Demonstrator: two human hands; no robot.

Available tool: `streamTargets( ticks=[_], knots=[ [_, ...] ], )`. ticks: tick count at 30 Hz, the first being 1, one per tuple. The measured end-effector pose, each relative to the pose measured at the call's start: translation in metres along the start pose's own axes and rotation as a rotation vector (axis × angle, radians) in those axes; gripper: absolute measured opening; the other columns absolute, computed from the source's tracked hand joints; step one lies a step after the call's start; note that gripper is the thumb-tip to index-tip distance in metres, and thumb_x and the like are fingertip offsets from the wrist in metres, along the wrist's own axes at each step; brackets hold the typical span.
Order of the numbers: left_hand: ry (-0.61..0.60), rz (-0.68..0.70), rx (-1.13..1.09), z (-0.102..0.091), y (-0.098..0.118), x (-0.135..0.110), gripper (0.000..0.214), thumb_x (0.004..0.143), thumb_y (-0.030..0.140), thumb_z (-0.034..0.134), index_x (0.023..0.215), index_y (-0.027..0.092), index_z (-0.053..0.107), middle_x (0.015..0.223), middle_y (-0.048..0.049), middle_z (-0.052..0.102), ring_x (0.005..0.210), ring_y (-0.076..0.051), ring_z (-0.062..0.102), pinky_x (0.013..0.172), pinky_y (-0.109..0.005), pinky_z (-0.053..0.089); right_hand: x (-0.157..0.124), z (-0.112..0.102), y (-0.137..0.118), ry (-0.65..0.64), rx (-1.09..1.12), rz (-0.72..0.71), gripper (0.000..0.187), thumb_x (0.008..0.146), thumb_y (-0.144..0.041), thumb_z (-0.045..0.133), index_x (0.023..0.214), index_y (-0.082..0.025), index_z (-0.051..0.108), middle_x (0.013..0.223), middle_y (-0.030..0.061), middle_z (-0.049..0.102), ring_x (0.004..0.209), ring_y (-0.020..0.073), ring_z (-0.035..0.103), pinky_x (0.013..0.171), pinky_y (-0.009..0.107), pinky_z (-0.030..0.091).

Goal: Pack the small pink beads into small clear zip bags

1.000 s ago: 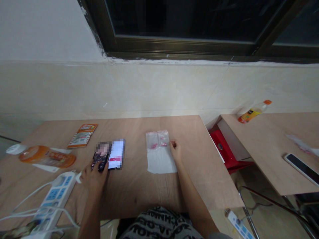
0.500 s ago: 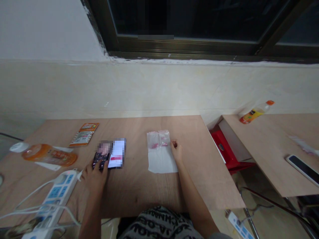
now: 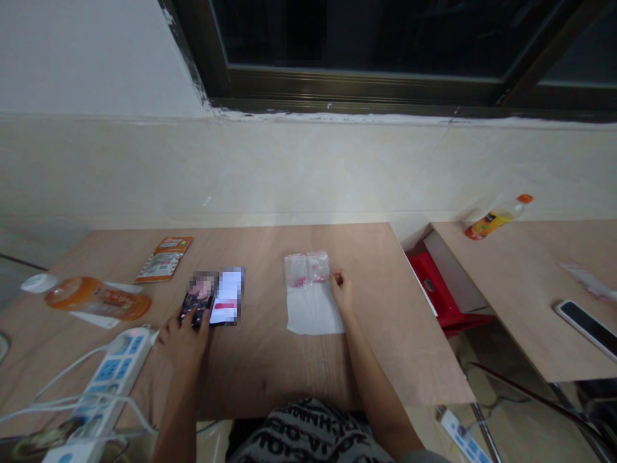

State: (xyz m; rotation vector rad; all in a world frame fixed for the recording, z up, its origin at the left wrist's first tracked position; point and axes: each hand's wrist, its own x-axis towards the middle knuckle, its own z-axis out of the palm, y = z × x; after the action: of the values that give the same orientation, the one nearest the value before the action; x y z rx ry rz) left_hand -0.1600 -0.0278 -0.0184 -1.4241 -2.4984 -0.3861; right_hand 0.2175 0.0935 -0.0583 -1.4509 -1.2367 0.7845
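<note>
Bottle: a plastic bottle with an orange label (image 3: pixel 99 299) lies on its side on my wooden desk (image 3: pixel 260 379), well left of the clear zip bag (image 3: pixel 306 269).
Packet: an orange printed packet (image 3: pixel 164 258) lies flat, left of the bag, toward the desk's back edge.
Power strip: a white power strip (image 3: pixel 113 373) with white cables (image 3: pixel 62 402) sits at the desk's front left, left of the bag.
Left hand: my left hand (image 3: pixel 183 341) is left of the bag, its fingers (image 3: pixel 200 325) over the lower end of a dark smartphone (image 3: pixel 195 299). The fingers are closed on it, but I can't tell if it's really gripped.
Card: a blurred white card or screen (image 3: pixel 227 296) lies just beside the phone, left of the bag.
Bag: it lies on a white paper sheet (image 3: pixel 313 314), overlapping its far end.
Right hand: my right hand (image 3: pixel 342 292) is just right of the bag, fingers (image 3: pixel 336 278) curled narrow at its edge. I can't tell if they hold it.
Stool: a red plastic stool (image 3: pixel 434 289) stands right of the bag, beyond the desk's edge.
Side table: a second wooden table (image 3: pixel 520 308) holds a bottle (image 3: pixel 494 222) and a phone (image 3: pixel 588 325), right of the bag.
</note>
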Motion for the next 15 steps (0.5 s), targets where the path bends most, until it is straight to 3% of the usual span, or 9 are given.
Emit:
streamTargets(
  ticks=[15],
  knots=[
    [0.016, -0.001, 0.001, 0.0043, -0.0030, -0.0010, 0.050, 0.091, 0.053, 0.038, 0.115, 0.018, 0.063, 0.130, -0.0143, 0.054, 0.121, -0.034, 0.043, 0.098, -0.048, 0.031, -0.0009, -0.0003, -0.0027, 0.001, 0.005, 0.012, 0.023, 0.082, -0.037, 0.053, 0.084, -0.017, 0.063, 0.074, 0.0040, 0.066, 0.067, 0.0169, 0.060, 0.064, 0.027, 0.044]
  ],
)
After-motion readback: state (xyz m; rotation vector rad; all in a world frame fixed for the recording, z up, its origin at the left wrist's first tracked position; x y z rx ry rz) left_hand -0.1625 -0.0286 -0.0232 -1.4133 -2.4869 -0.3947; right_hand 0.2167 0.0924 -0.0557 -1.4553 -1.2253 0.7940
